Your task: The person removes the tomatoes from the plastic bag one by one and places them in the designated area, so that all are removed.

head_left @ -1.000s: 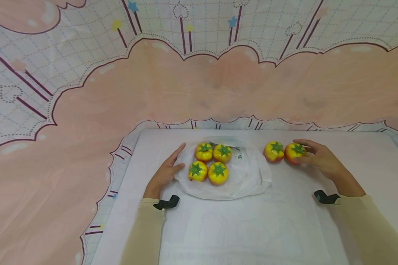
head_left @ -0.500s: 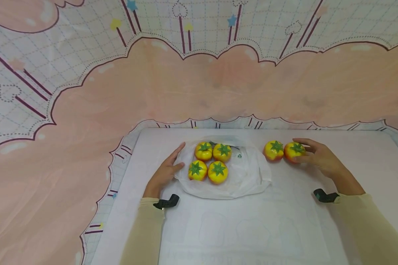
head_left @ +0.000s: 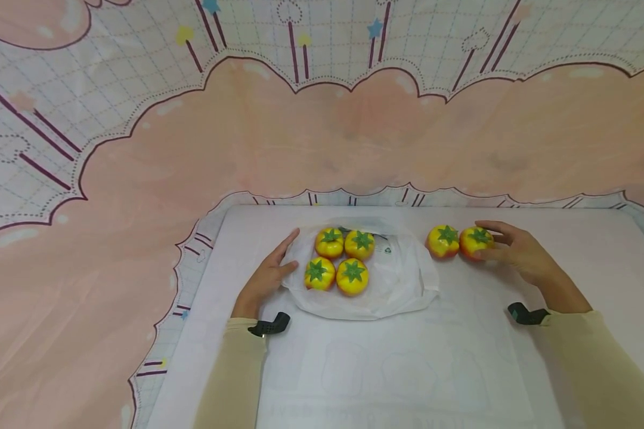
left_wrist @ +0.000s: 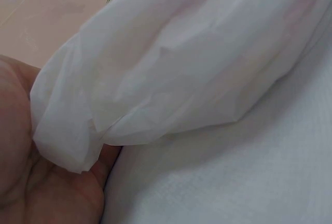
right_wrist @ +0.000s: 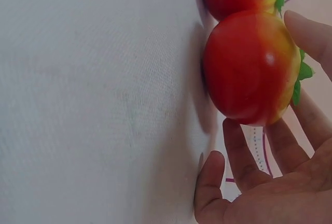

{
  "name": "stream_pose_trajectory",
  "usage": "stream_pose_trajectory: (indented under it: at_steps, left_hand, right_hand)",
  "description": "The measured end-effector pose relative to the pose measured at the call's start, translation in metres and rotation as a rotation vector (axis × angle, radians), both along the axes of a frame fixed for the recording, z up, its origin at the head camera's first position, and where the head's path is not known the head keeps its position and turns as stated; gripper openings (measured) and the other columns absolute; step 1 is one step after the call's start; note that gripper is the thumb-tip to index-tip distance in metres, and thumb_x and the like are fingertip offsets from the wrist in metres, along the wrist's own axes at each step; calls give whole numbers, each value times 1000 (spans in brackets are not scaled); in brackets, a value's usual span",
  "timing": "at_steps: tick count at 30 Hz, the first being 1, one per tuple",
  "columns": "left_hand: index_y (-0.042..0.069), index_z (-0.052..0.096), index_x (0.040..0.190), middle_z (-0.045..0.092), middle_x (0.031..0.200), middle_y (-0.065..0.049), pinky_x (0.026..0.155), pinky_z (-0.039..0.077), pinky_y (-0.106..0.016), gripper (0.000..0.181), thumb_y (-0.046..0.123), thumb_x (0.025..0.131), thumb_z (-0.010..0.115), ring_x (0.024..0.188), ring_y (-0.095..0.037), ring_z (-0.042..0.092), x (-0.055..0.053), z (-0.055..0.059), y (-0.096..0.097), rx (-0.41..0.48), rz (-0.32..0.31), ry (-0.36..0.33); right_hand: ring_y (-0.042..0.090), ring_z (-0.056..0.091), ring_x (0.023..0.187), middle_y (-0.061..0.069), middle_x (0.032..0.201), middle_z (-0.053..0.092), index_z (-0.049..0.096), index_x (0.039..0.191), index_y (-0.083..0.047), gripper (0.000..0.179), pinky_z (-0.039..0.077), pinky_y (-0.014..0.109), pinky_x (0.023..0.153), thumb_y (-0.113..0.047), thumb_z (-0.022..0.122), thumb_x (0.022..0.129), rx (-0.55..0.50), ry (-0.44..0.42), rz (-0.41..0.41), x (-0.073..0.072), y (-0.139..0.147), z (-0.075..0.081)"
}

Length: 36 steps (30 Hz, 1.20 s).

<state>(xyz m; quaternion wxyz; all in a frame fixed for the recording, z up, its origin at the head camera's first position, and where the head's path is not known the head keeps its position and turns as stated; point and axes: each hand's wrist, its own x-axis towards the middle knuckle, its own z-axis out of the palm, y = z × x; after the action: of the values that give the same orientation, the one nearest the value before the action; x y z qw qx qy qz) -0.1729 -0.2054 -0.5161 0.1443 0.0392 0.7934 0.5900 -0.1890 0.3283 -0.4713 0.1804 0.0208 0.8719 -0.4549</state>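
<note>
On the white table, a white plastic bag [head_left: 392,292] lies flat with several artificial tomatoes [head_left: 352,276] on it, yellow on top with green star-shaped leaves. My left hand [head_left: 265,275] rests at the bag's left edge, fingers stretched out. In the left wrist view, the crumpled edge of the bag [left_wrist: 171,68] lies against the palm. To the right of the bag sit two more tomatoes, side by side. My right hand [head_left: 517,255] holds the right-hand tomato [right_wrist: 249,68] between thumb and fingers, its red side showing in the right wrist view. The other tomato [head_left: 442,242] touches it.
The white table [head_left: 386,375] ends at the back against a hanging cloth [head_left: 354,143] with peach clouds and stars, which also runs down its left side. A black wrist camera [head_left: 271,323] sits on the left wrist, another black wrist camera [head_left: 527,314] on the right.
The head view has shifted very slightly. Both hands, the bag and the tomatoes keep their places.
</note>
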Motion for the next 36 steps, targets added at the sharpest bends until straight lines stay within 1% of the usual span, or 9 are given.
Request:
stream_pose_trajectory:
  at_steps: [8,12,16,18,22,24,29,34,36]
  left_hand:
    - [47,33,157,15,170,16,130,6,-51,71,8,102,56,160,-17,5,-1,1,2,0,6,-13]
    - [50,33,155,15,171,16,130,7,-52,72,9,102,57,161,-18,5,-1,0,2,-13,10,-20]
    - [57,34,152,16,170,17,130,8,-51,72,10,102,57,160,-16,6,-1,1,2,-22,14,-22]
    - [58,34,151,16,170,18,130,8,-50,72,10,102,57,160,-16,7,-1,1,1,-21,12,-21]
    - [58,34,151,16,170,18,130,9,-50,72,9,102,57,160,-16,7,-1,-1,0,-9,7,-17]
    - [59,34,151,16,170,18,130,9,-51,72,10,102,57,160,-16,7,-1,-1,-1,-10,8,-17]
    - [59,34,150,16,169,19,130,8,-51,72,10,102,57,160,-16,6,-1,-2,-1,-11,11,-18]
    - [58,34,151,16,169,19,130,9,-50,72,10,102,56,160,-15,7,-1,-3,0,-6,5,-9]
    - [58,34,151,16,169,18,130,8,-50,72,10,102,57,160,-16,7,-1,-2,0,-9,4,-3]
  right_hand:
    - [54,20,150,23,168,19,31,160,-15,97,32,74,113,-46,82,84,-29,17,-15,1,2,-2]
    - [54,19,150,23,169,17,31,160,-15,95,31,75,112,-44,82,85,-29,20,-23,2,3,-2]
    - [54,21,149,24,167,21,31,160,-18,94,31,77,110,-46,80,85,12,41,-19,4,3,1]
    - [54,22,148,25,166,24,31,160,-18,93,32,79,108,-47,79,86,35,59,-14,5,3,4]
    - [54,25,147,24,164,29,34,159,-17,90,32,80,107,-43,80,87,44,97,-12,6,1,8]
    - [52,26,146,24,163,31,35,159,-16,88,32,78,108,-42,80,87,52,120,-12,7,-1,10]
    - [49,33,144,23,160,37,39,157,-15,82,35,71,112,-43,77,90,90,182,-24,8,-10,18]
    - [50,38,141,23,158,39,41,156,-17,77,41,67,111,-40,76,91,78,198,-41,9,-24,26]
    - [51,40,140,23,157,40,41,156,-18,77,43,66,108,-41,75,92,86,208,-37,9,-30,28]
